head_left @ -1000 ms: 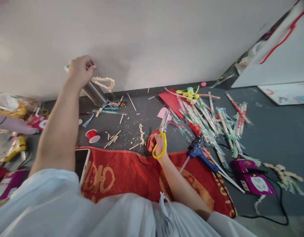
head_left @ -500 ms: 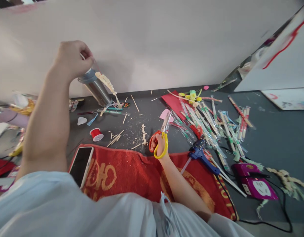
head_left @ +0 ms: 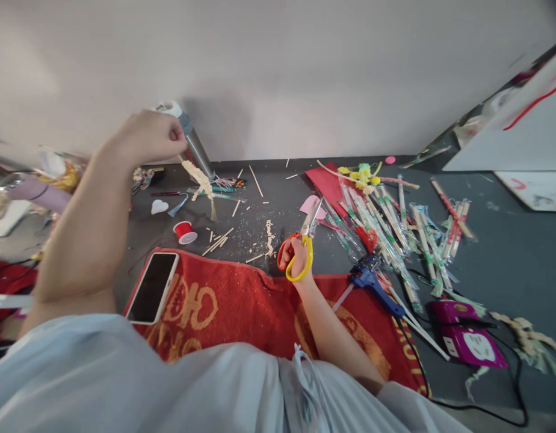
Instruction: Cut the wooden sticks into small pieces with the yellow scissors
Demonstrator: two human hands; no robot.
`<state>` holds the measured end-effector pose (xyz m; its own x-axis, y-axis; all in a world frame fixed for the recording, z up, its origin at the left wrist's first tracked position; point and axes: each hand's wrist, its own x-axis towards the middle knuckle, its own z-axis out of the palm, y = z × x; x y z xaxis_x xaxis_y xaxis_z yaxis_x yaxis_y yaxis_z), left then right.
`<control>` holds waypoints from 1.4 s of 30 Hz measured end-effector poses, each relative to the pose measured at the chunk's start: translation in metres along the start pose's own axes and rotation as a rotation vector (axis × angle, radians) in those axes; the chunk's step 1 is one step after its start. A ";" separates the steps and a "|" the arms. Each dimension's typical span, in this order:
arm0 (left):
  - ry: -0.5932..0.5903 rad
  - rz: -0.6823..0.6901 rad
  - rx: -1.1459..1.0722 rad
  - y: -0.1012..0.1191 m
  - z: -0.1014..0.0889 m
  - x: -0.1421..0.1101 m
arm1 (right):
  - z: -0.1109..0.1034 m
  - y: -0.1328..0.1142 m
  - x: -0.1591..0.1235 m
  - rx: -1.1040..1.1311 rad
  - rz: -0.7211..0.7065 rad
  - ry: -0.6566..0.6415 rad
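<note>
My left hand (head_left: 156, 135) is raised at the back left with its fingertips pinched together. Just below them hangs a pale craft piece (head_left: 197, 175) built from small wooden bits, with a tassel at its lower end; the thread or cord holding it is too fine to make out. Over the middle of the table my right hand (head_left: 298, 255) grips scissors (head_left: 307, 231) with one red and one yellow handle loop, blades pointing away and close together. A pink paper heart (head_left: 308, 204) lies under the blade tips. Pale crumbs and a short wooden strip (head_left: 269, 237) lie left of the scissors.
A steel bottle (head_left: 199, 147) stands behind my left hand. A red thread spool (head_left: 185, 233), a phone (head_left: 154, 287) and a red towel (head_left: 242, 300) lie nearer. To the right are wrapped sticks (head_left: 381, 228), a blue glue gun (head_left: 377, 288) and a purple power strip (head_left: 467, 334) with a cord.
My left hand has come down and slightly right, and the hanging craft piece has dropped lower, clear of the bottle's base. My right hand still holds the scissors in nearly the same place.
</note>
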<state>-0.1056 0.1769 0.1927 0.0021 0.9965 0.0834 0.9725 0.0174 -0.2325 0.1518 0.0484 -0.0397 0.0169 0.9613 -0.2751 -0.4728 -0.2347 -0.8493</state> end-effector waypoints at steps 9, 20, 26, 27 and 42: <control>-0.246 0.038 -0.030 0.008 0.060 0.052 | 0.000 -0.001 -0.001 -0.035 -0.006 -0.004; -0.224 -0.099 -0.092 0.023 0.117 0.114 | -0.001 0.003 0.001 -0.049 0.011 0.000; -0.201 -0.175 -0.118 0.031 0.143 0.130 | -0.001 0.001 0.001 -0.071 0.002 -0.003; -0.194 -0.181 -0.126 0.033 0.146 0.131 | -0.001 0.001 0.001 -0.076 0.000 -0.004; -0.289 -0.150 -0.116 0.031 0.164 0.090 | -0.002 0.001 0.001 -0.080 0.001 -0.004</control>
<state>-0.1131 0.2805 0.0343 -0.1930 0.9658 -0.1733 0.9770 0.1728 -0.1249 0.1528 0.0485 -0.0418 0.0133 0.9615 -0.2746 -0.4011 -0.2464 -0.8823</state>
